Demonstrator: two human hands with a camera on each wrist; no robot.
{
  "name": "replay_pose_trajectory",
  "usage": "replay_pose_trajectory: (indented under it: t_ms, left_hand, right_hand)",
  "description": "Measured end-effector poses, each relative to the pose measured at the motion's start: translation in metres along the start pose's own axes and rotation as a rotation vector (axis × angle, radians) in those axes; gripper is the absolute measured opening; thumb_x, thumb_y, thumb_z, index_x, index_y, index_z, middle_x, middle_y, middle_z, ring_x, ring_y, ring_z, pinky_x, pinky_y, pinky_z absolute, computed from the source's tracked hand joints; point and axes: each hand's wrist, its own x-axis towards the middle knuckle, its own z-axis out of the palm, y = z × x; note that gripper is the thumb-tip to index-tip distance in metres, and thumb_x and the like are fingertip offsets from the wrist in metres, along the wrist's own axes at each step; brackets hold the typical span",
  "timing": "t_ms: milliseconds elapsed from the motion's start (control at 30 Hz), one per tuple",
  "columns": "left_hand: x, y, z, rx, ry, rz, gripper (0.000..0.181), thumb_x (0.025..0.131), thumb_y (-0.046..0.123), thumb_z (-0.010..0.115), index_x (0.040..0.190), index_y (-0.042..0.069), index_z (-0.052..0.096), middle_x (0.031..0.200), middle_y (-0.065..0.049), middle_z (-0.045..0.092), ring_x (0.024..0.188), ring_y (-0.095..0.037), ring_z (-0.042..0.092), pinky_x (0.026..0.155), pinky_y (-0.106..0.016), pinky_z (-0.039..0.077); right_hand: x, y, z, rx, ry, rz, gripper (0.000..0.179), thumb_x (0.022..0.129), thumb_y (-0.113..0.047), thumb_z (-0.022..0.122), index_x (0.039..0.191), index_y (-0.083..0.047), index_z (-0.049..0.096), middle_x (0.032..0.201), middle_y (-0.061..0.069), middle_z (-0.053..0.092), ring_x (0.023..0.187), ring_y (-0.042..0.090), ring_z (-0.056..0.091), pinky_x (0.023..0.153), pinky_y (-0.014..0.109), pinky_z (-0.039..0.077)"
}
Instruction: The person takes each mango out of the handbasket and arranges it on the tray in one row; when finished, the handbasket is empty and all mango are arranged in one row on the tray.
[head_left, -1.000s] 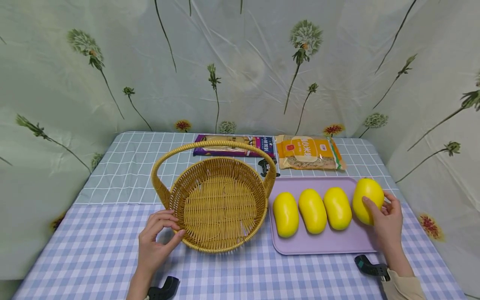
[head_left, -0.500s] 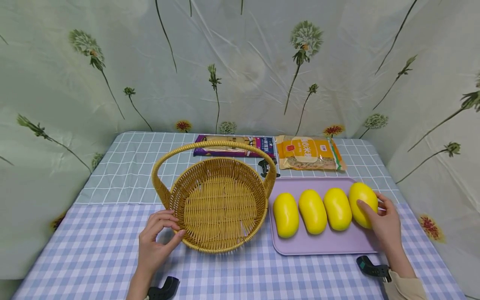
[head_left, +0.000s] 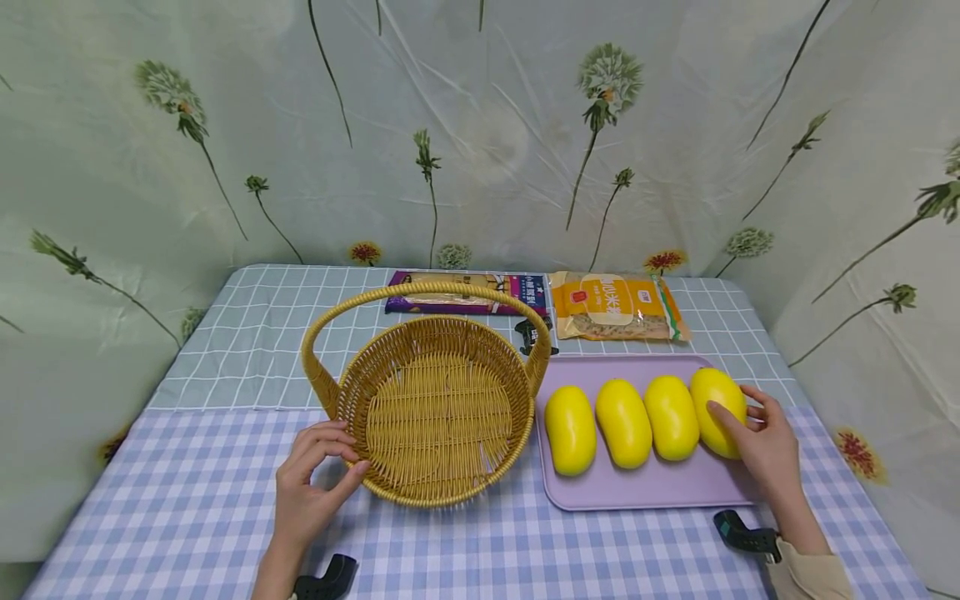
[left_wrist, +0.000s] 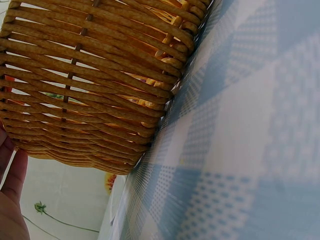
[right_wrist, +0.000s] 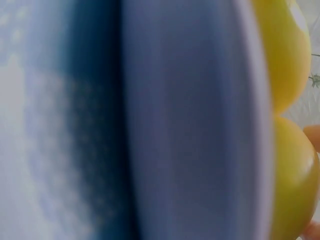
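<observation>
A wicker basket [head_left: 442, 417] with a tall arched handle stands left of the lilac tray [head_left: 630, 496]. My left hand [head_left: 315, 479] holds the basket's near-left rim between thumb and fingers; the left wrist view shows the woven side [left_wrist: 85, 85] close up. Several yellow mangoes lie side by side on the tray. Around the rightmost mango [head_left: 718, 413] my right hand [head_left: 768, 442] is curled, thumb on the near side and fingers on the far right. That mango touches its left neighbour [head_left: 671, 418]. In the right wrist view the tray's edge hides most of the hand.
Behind the basket lies a purple noodle packet [head_left: 465, 292], with an orange food bag [head_left: 618, 307] to its right. A small black object [head_left: 528, 335] sits between basket and tray. A checked cloth [head_left: 465, 550] covers the table's front; a floral curtain [head_left: 495, 167] hangs behind.
My right hand has brought the rightmost mango left and down onto the tray, up against its neighbour. The left hand and the basket stay as they were.
</observation>
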Motion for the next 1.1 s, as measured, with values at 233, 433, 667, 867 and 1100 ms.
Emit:
replay_pose_trajectory:
  t_ms: [233,433,667,867,1100]
  left_hand:
    - [0.0,0.0,0.0,0.003,-0.001,-0.003,0.016,0.076,0.011,0.079,0.076,0.004,0.064,0.088,-0.014,0.062,0.101,-0.028,0.054,0.095,-0.03,0.04]
    - [-0.002,-0.003,0.0,0.004,0.001,-0.001,0.017,0.076,0.011,0.079,0.075,0.004,0.064,0.087,-0.016,0.062,0.102,-0.028,0.054,0.096,-0.03,0.04]
    - [-0.005,-0.008,0.0,0.008,0.002,-0.002,0.017,0.076,0.013,0.079,0.076,0.005,0.064,0.087,-0.017,0.062,0.102,-0.028,0.054,0.096,-0.03,0.04]
    - [-0.003,-0.005,0.0,0.008,0.002,0.001,0.017,0.076,0.013,0.079,0.076,0.005,0.064,0.086,-0.017,0.062,0.101,-0.028,0.054,0.095,-0.029,0.04]
    - [0.001,0.001,0.0,-0.002,-0.001,0.001,0.016,0.076,0.01,0.079,0.075,0.004,0.064,0.087,-0.015,0.062,0.098,-0.031,0.054,0.095,-0.03,0.041]
  right_hand:
    - [-0.001,-0.001,-0.003,-0.028,-0.029,0.0,0.074,0.091,-0.045,0.058,0.144,0.0,0.032,0.126,0.03,0.04,0.101,0.038,0.04,0.07,0.032,0.037]
    - [0.0,-0.003,-0.005,-0.05,-0.052,-0.008,0.074,0.091,-0.047,0.056,0.142,0.002,0.033,0.128,0.033,0.04,0.104,0.042,0.04,0.071,0.038,0.037]
    - [0.001,-0.002,-0.008,-0.087,-0.073,-0.013,0.076,0.092,-0.05,0.052,0.142,0.004,0.032,0.129,0.033,0.039,0.103,0.043,0.041,0.072,0.041,0.038]
    - [0.001,-0.001,-0.011,-0.109,-0.078,-0.025,0.075,0.093,-0.05,0.05,0.141,0.006,0.034,0.124,0.032,0.042,0.098,0.041,0.043,0.068,0.037,0.039]
    - [0.0,-0.001,-0.012,-0.102,-0.066,-0.01,0.076,0.094,-0.05,0.049,0.141,0.007,0.033,0.123,0.031,0.041,0.096,0.04,0.043,0.065,0.033,0.038]
